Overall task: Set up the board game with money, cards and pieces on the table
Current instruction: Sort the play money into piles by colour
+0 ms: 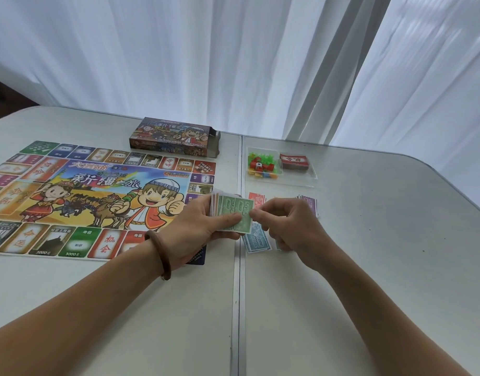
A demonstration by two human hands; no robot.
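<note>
1. White curtains (233,50) hang behind a pale tabletop (369,267), which a seam (238,294) divides from front to back.
2. The left grip (203,226) is closed around a fanned stack of paper money (228,213). Its fingers curl underneath and the thumb lies across the face. The uppermost notes are green and marked 500. The stack is held over the seam, at the right edge of the game board (97,196).
3. The right grip (290,226) pinches the right edge of the top green note between thumb and fingertip, with its other fingers loosely curled. The two grips almost meet on the stack.
4. A brown bracelet (158,255) circles the left wrist.
5. Blue notes (256,241) marked 1000 lie on the tabletop just below the grips. A red pile (256,199) lies just beyond them. A purple pile (309,203) shows past the right knuckles, partly hidden.
6. Farther back, a clear tray (312,176) holds small coloured pieces (261,165) in its left part and a red card deck (294,161) in its right.
7. The board lies flat on the left half of the tabletop. The game box (173,137) rests beyond the board's far edge, with its right end flap open.
</note>
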